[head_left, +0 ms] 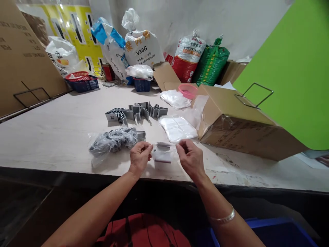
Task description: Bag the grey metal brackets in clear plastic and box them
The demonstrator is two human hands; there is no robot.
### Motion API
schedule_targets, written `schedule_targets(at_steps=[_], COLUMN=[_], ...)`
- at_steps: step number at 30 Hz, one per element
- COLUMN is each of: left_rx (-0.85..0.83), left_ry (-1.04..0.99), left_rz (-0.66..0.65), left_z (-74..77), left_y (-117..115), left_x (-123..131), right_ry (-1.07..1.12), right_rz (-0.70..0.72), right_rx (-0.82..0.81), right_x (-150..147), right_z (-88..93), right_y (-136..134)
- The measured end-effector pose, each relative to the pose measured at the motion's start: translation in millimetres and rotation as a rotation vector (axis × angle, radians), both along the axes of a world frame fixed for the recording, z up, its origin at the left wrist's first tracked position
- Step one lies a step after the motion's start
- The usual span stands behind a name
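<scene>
- Currently both your hands sit at the near edge of the table point(51, 137), close together, with a small clear bag point(163, 155) stretched between them.
- Your left hand point(140, 157): thumb and forefinger pressed together, pinching the bag's top left corner; other fingers curled under.
- Your right hand point(190, 158): same pinch on the top right corner; silver bangle point(222, 218) on that wrist.
- Gripping both corners likely keeps the bag's mouth taut and flat. A grey metal piece shows inside, and the bag's lower part rests on the table.
- Pile of bagged parts point(115, 140) lies just left of your left hand, within easy reach.
- Loose grey metal brackets point(136, 112) lie nested in a row further back, mid-table.
- Stack of empty clear bags point(177, 127) sits just behind your right hand, beside a cardboard box point(231, 120) lying on its side.
- Pink bowl point(188, 90), blue basket point(142, 84) and sacks point(142, 48) line the back, well apart from your hands.
</scene>
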State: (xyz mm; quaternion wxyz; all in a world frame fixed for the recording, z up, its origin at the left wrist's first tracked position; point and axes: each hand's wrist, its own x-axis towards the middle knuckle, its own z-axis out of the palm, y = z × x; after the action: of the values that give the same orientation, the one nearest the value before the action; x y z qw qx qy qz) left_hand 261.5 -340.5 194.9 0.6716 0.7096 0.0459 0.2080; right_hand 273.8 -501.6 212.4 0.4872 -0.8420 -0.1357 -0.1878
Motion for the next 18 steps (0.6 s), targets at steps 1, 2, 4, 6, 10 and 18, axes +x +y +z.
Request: schedule_targets(at_steps=[1, 2, 4, 6, 10, 18], left_rx=[-0.079, -0.141, -0.211, -0.233, -0.126, 0.393], left_ry=[0.023, 0.032, 0.016, 0.0, 0.034, -0.029], left_rz=[-0.007, -0.015, -0.039, -0.084, -0.248, -0.356], left_z=[3.3, 7.3, 16.0, 22.2, 18.2, 2.6], left_y=[0, 0, -1, -2, -1, 4], left_x=[-1, -3, -7, -11, -18, -37], right_ry=[0.038, 0.083, 0.155, 0.189, 0.135, -0.401], right_rz=[-0.004, 0.016, 0.099, 0.217, 0.522, 0.433], right_rx=[0.058, 0.122, 0.22, 0.244, 0.002, -0.513], right_x=[-1, -3, -7, -11, -14, 16], right_z=[-0.1, -0.1, 0.6, 1.3, -3.9, -17.9], right_y=[1, 2, 3, 3, 1, 9])
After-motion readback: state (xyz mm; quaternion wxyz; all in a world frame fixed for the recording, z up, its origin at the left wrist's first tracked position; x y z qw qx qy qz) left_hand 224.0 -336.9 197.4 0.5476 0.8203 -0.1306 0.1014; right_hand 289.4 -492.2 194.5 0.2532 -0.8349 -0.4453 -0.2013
